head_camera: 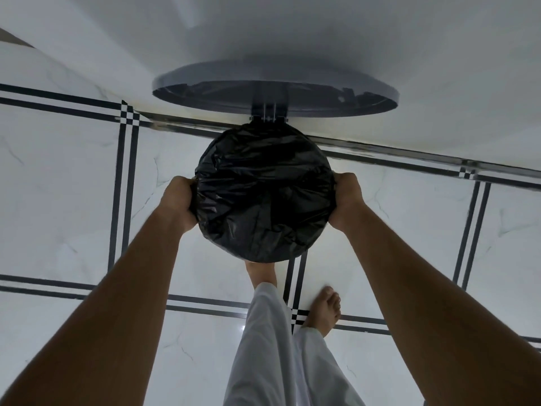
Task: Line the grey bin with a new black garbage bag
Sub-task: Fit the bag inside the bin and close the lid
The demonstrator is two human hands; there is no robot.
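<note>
Plastic first, from the head view: the black garbage bag (265,197) is crinkled and glossy, stretched across the round mouth of the bin and pulled down over its rim so that it reads as one dark disc with folds meeting near the middle; it stands on the tiled floor (58,186) close to the white wall (322,30), directly below me. My left hand (178,200) is curled shut on the bag at the left edge of the rim; my right hand (348,200) is clenched on the bag at the right edge, opposite; both grips pinch the film against the bin's side. The grey lid (275,92) stands open behind the bag, hinged at the far side and tipped back against the wall, its ribbed underside facing me.

The grey body of the bin is entirely hidden under the plastic and by the downward angle; I cannot tell how far the bag hangs inside. My fingertips are lost beneath the film. One bare foot (323,310) shows in front of the bin; the other is half covered by the bag's near edge; pale trousers (263,347) run out of frame at the bottom, as do both forearms.
</note>
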